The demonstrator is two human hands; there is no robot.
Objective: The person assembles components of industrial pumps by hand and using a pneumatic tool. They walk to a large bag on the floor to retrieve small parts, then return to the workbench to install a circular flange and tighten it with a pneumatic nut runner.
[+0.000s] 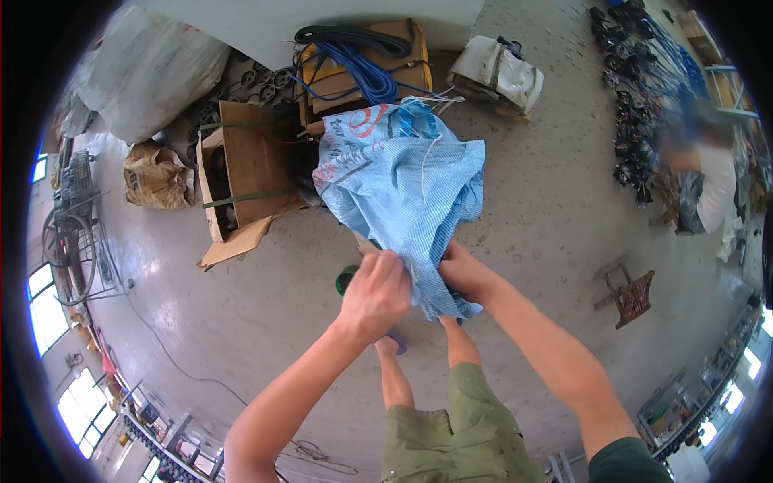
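Observation:
A light blue woven sack (403, 189) with red and dark print hangs spread out in front of me, its near end gathered between my hands. My left hand (377, 296) is closed on the sack's near left edge. On the right side of the same end, my right hand (463, 270) grips the cloth, its fingertips partly hidden in the folds. A loose white string (431, 161) lies across the upper part of the sack. Behind the sack's far end stands a cardboard box (403, 64) with coiled blue cable (366, 74) and dark cable on it.
An open carton (254, 165) and a brown sack (157, 175) stand to the left, near a big whitish bag (157, 68). A white wrapped package (499, 76) lies at the back right. Further right are a small stool (628, 294), a seated person (708, 173) and dark parts (628, 121).

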